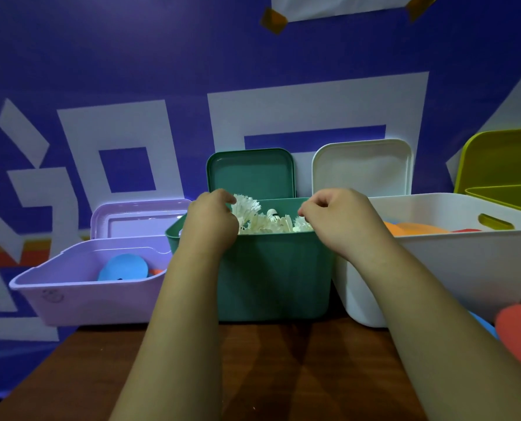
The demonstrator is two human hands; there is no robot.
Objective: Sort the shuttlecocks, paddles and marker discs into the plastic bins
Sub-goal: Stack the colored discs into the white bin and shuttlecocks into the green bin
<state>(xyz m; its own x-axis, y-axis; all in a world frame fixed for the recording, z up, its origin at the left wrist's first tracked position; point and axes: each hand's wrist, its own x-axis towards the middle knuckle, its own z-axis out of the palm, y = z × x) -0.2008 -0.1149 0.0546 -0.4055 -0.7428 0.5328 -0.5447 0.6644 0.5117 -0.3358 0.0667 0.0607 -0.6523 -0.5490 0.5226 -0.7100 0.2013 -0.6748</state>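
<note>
Both my hands reach over the front rim of the green bin (271, 275) in the middle of the table. My left hand (210, 220) grips a white feathered shuttlecock (247, 209) at the bin's top left. My right hand (341, 220) has its fingers curled down onto another shuttlecock (302, 224) at the bin's right side. Several more white shuttlecocks (271, 221) lie inside between them. The purple bin (95, 296) on the left holds a blue marker disc (123, 267). The white bin (472, 262) on the right holds orange and red discs (411, 229).
Green (250, 174), white (362, 168) and purple (140, 217) lids lean against the blue wall behind the bins. A yellow bin (505, 177) stands at the far right. A red paddle (520, 338) and something blue (481, 325) lie at the table's right edge.
</note>
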